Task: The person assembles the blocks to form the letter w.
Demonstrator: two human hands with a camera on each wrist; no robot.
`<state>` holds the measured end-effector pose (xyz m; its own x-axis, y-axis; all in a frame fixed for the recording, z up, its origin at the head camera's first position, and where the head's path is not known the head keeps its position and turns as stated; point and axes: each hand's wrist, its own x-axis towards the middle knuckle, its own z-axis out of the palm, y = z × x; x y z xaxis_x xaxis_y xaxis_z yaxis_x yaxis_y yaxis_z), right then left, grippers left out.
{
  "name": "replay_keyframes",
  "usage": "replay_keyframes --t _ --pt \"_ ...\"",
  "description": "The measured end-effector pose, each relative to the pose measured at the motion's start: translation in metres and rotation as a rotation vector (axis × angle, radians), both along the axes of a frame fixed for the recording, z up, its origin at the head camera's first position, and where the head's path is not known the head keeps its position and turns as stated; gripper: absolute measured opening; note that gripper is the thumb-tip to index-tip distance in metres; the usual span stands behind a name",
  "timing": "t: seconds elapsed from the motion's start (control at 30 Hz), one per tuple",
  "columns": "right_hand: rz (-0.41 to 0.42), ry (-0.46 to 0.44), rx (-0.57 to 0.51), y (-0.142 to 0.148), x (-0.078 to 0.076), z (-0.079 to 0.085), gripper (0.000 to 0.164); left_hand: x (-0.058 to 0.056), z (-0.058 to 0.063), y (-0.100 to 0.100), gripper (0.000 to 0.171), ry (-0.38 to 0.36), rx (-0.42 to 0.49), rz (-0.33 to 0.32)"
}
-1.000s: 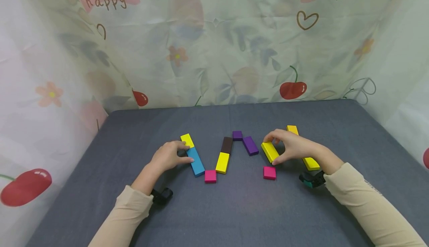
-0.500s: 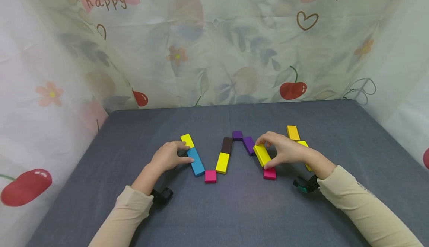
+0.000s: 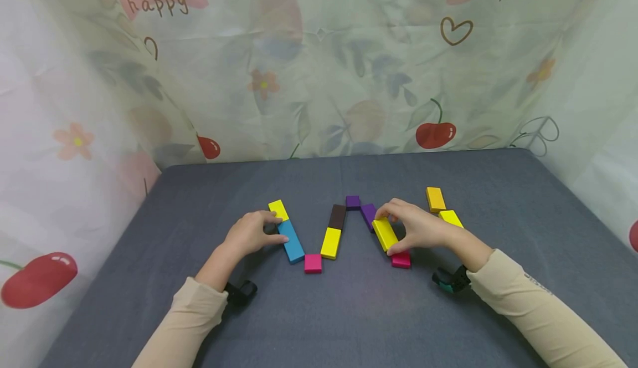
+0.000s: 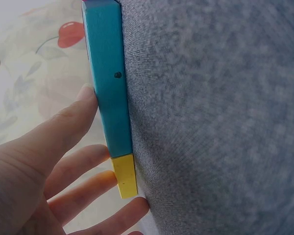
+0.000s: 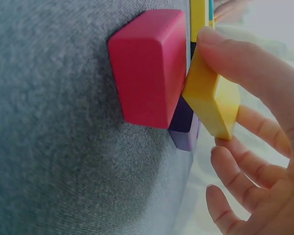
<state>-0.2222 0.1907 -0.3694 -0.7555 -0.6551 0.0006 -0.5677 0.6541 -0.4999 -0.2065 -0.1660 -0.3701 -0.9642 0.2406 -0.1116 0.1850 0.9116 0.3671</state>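
Presently, right hand [image 3: 415, 225] pinches yellow block [image 3: 385, 234]; left hand [image 3: 251, 233], fingers extended, touches blue block [image 3: 292, 243]. Purple block [image 3: 368, 213] sits at yellow block's 11 o'clock, pink block [image 3: 402, 261] at 5 o'clock. Step appears to be fitting; next, likely align and release.

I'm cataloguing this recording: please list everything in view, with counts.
Held block: 1, yellow, right of centre
Blue block: 1, blue, left
Left yellow block: 1, yellow, beyond blue block
Left pink block: 1, pink, beside blue block
Brown block: 1, dark brown, centre
Middle yellow block: 1, yellow, nearer than brown block
Short purple block: 1, purple, right of brown block
Long purple block: 1, purple, partly hidden
Right pink block: 1, pink, beside held block
Orange block: 1, orange-yellow, far right
Right yellow block: 1, yellow, near orange block
Table: 1, grey, beneath
Curtain: count unclear, pale, printed, behind
Wrist devices: 2, mostly black, wrists
Sleeves: 2, beige, forearms
Left hand: 1, touching blue block
Right hand: 1, pinching held block
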Motion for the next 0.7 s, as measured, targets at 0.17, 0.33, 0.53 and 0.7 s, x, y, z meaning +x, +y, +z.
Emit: replay_keyframes --t 0.17,0.33,0.53,0.7 --pt "-0.007 0.008 0.005 -0.0025 0.0013 0.0005 0.060 0.0001 0.0004 0.0003 0.054 -0.004 0.005 0.004" --pt "-0.014 0.000 0.010 -0.0051 0.0024 0.0007 0.060 0.0003 0.0003 0.0004 0.054 -0.012 0.012 0.010" --pt "-0.015 -0.011 0.023 -0.0054 0.0036 -0.0006 0.059 0.0004 0.0003 0.0003 0.054 -0.012 0.017 0.010" --pt "-0.017 -0.009 0.028 -0.0040 0.0046 -0.0018 0.059 0.0003 0.0007 0.0002 0.055 -0.013 0.017 0.009"
